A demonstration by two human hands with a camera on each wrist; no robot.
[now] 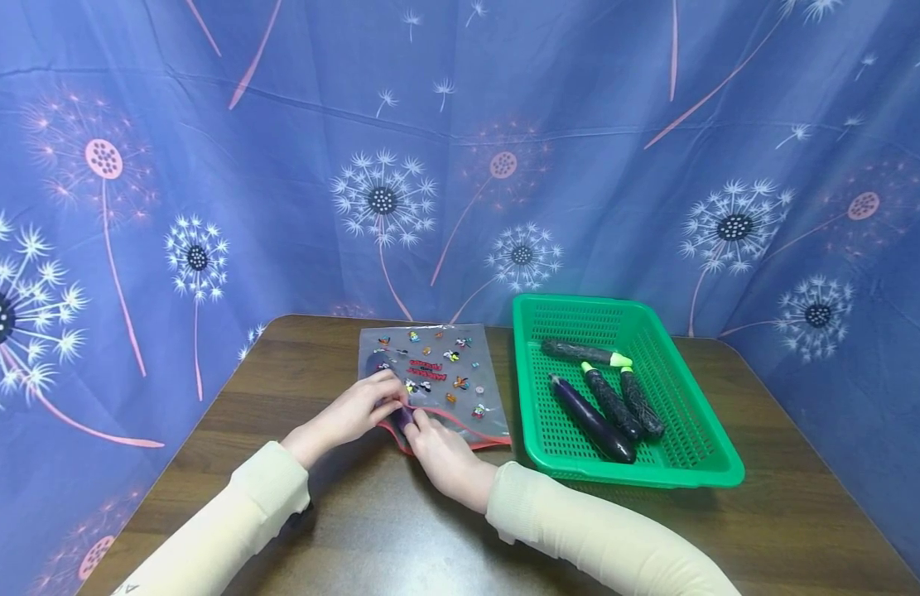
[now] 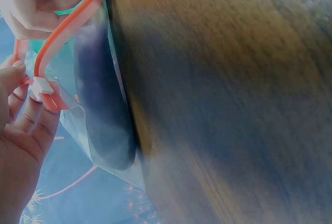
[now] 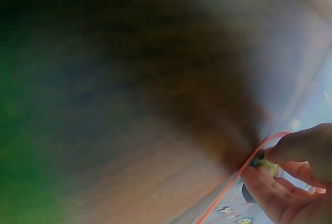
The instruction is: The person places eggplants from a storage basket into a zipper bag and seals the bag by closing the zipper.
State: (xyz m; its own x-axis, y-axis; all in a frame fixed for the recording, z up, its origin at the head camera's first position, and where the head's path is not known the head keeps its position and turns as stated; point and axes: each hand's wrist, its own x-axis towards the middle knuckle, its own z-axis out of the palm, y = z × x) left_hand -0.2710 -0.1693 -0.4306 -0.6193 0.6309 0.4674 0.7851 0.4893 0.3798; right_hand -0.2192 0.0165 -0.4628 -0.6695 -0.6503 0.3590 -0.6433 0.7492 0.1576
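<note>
A clear zip bag (image 1: pixel 460 348) printed with small colourful cartoon figures lies on the table, its red-edged mouth toward me. Inside it, along the left side, is a long dark purple eggplant (image 2: pixel 101 94), seen through the plastic. My left hand (image 1: pixel 366 407) pinches the bag's red edge beside the white zip slider (image 2: pixel 42 86). With thumb and fingers, my right hand (image 1: pixel 445 455) grips the eggplant's greenish stem end (image 3: pixel 270 167) at the bag's mouth. The red zip strip (image 2: pixel 67 27) curves between the two hands.
A green plastic basket (image 1: pixel 530 397) stands right of the bag. In it lie another eggplant (image 1: pixel 590 418) and several dark, net-like wrapped vegetables (image 1: pixel 612 401) with light green ends. A blue dandelion-print cloth (image 1: pixel 445 108) hangs behind the brown wooden table (image 1: pixel 370 538).
</note>
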